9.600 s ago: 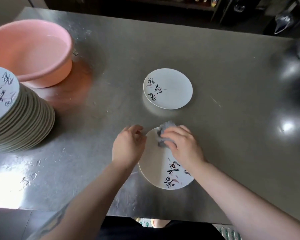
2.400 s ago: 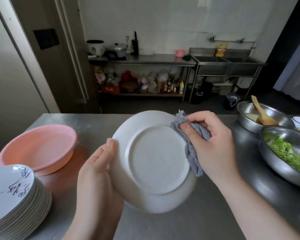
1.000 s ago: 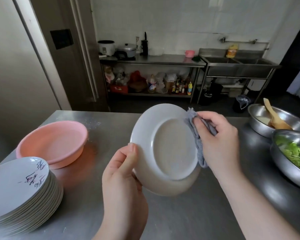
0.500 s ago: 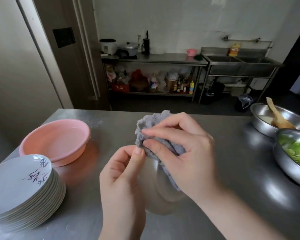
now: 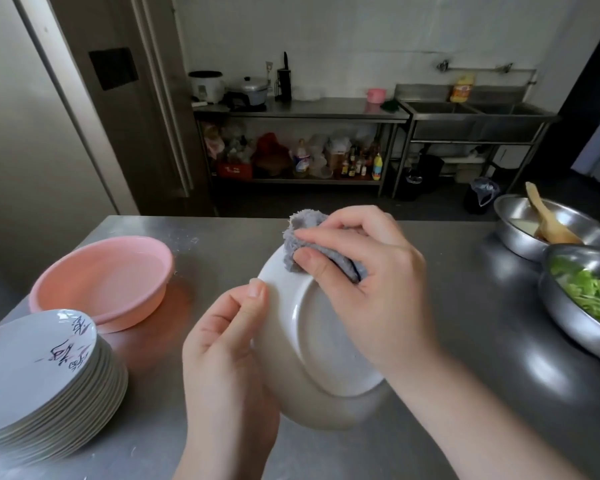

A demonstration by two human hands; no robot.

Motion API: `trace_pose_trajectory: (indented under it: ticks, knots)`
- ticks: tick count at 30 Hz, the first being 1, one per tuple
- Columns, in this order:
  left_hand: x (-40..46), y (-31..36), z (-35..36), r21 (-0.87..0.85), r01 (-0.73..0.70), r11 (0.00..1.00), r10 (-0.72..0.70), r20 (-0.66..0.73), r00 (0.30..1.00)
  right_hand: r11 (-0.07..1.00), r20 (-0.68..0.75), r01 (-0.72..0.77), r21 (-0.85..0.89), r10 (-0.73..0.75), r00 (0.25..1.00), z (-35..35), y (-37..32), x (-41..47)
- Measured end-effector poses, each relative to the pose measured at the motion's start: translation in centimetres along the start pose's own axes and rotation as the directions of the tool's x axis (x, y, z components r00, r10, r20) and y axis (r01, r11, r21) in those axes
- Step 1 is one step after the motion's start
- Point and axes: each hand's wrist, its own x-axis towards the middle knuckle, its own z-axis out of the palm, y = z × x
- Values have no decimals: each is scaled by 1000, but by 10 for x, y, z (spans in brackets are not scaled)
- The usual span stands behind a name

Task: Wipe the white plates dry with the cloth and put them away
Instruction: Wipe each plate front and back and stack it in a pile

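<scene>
At the lower centre of the frame the left hand (image 5: 222,341) grips the left rim of a round white ceramic plate (image 5: 319,344), thumb pressed on the upturned underside, the other fingers hidden behind it. The plate is held tilted above the grey stainless-steel table (image 5: 465,393), its foot ring facing the camera. Just above, the right hand (image 5: 368,271) pinches a crumpled grey-blue cloth (image 5: 309,244) between curled fingers and thumb and presses it on the plate's upper rim. At lower left a stack of white plates with dark brush lettering (image 5: 42,382) stands on the table. Beyond it sits a round pink plastic basin (image 5: 101,282). At the right edge a steel bowl of chopped green leaves (image 5: 582,299) lies near, with a steel bowl holding a wooden spatula (image 5: 541,223) behind it.
</scene>
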Motion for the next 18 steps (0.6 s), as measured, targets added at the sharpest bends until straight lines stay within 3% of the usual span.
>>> trace_pose_trajectory:
  ticks: [6,10,14,18]
  knots:
    - [11,4,-4,-19,60,998,-60,-10,998,969,-17,-238,71,239,971,-20,31,9]
    - [16,7,-5,-114,121,986,-135,-125,983,949,-103,-303,86,311,945,-23,45,-19]
    - [22,13,2,-275,181,944,-240,-200,950,985,-193,-169,45,174,966,-11,38,-65]
    - [26,12,4,-366,299,882,-362,-117,925,992,-50,109,-68,-112,992,18,13,-84]
